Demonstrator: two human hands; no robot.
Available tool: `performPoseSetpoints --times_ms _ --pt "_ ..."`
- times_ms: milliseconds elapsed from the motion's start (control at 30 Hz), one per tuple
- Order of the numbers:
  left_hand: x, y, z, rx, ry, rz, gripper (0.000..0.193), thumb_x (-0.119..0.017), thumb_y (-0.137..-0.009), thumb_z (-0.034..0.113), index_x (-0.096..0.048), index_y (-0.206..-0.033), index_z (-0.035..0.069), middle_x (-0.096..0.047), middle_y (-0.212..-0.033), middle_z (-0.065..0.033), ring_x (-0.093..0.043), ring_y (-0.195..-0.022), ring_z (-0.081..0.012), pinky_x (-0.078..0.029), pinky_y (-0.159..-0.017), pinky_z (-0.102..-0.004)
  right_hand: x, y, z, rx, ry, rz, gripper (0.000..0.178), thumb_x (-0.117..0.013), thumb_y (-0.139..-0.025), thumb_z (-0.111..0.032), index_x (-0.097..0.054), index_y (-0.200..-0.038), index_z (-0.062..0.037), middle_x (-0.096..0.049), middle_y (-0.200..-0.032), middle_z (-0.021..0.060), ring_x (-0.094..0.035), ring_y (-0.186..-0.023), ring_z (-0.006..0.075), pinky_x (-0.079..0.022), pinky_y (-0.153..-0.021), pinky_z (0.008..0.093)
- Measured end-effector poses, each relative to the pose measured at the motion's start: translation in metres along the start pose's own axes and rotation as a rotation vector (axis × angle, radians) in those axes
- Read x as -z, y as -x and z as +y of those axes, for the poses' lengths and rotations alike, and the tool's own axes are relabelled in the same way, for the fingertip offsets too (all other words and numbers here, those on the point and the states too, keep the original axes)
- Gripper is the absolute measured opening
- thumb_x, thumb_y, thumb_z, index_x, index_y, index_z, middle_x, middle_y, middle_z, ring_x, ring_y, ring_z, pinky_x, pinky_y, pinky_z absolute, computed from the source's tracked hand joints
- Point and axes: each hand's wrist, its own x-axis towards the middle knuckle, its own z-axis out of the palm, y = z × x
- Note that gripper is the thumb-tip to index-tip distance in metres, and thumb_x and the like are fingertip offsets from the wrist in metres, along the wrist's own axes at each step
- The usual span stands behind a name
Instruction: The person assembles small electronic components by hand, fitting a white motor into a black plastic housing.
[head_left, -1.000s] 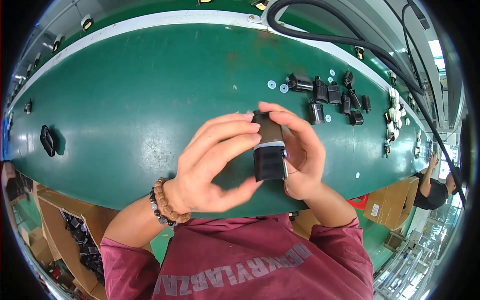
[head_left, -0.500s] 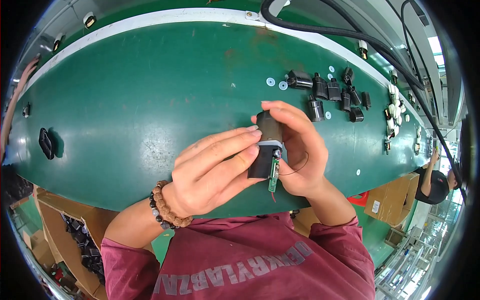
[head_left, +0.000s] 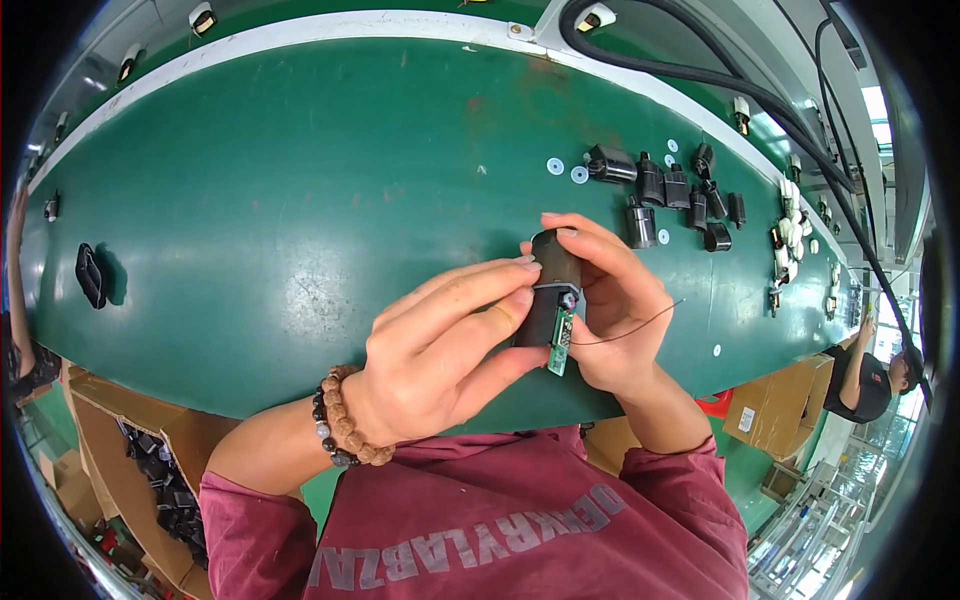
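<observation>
One black motor (head_left: pixel 552 285) with green board, both hands' (head_left: pixel 440 355) fingers clamped on it.

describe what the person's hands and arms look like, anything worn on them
Both hands are bare, without gloves. The left hand has a bracelet of round brown wooden beads with a few dark ones on its wrist. Both forearms are uncovered, and the maroon sleeves of a shirt with pale lettering are pushed up toward the elbows. The right hand wears nothing.

Both hands hold a motor (head_left: pixel 548 290) above the table (head_left: pixel 260 200); similar parts (head_left: pixel 665 185) lie behind-right, a plug (head_left: pixel 90 275) far left.
</observation>
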Motion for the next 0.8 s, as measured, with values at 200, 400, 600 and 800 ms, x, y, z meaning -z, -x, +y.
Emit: performPoseSetpoints --times_ms 200,400,600,800 --pt "0.001 0.001 -0.005 0.063 0.173 -0.023 0.046 -0.086 -0.062 0.012 -0.065 -0.1 -0.005 -0.061 -0.115 -0.0206 -0.063 -0.103 -0.0355 -0.054 -0.086 -0.0402 -0.003 0.004 -0.002 -0.039 -0.113 0.06 0.051 -0.071 -0.077 0.002 -0.051 -0.124 0.0084 -0.053 -0.127 0.024 -0.061 -0.109 0.0264 -0.053 -0.092 0.035" --pt "-0.008 0.005 -0.005 0.431 0.653 -0.061 0.101 -0.094 -0.053 0.03 -0.045 -0.136 -0.001 -0.056 -0.125 -0.0147 -0.059 -0.106 -0.0238 -0.047 -0.094 -0.0369 -0.006 0.002 -0.004 0.065 -0.301 -0.083 0.049 -0.064 -0.081 0.003 -0.047 -0.127 0.0083 -0.048 -0.131 0.0272 -0.058 -0.113 0.0311 -0.052 -0.092 0.037" --pt "-0.005 0.004 -0.008 0.34 0.547 -0.141 0.105 -0.095 -0.052 0.021 -0.041 -0.138 -0.005 -0.054 -0.128 -0.0165 -0.054 -0.113 -0.0223 -0.043 -0.099 -0.0364 -0.003 0.005 -0.006 0.109 -0.196 -0.125 0.047 -0.061 -0.084 0.002 -0.045 -0.127 0.0098 -0.047 -0.132 0.0284 -0.056 -0.116 0.0324 -0.05 -0.095 0.0399" --pt "-0.004 0.002 -0.01 0.353 0.545 -0.133 0.099 -0.093 -0.056 0.027 -0.046 -0.135 -0.006 -0.062 -0.116 -0.015 -0.061 -0.1 -0.0209 -0.048 -0.093 -0.0346 -0.008 0.011 -0.006 0.091 -0.161 -0.087 0.047 -0.06 -0.084 0.003 -0.045 -0.128 0.0097 -0.045 -0.133 0.0284 -0.056 -0.116 0.0329 -0.05 -0.095 0.0391"
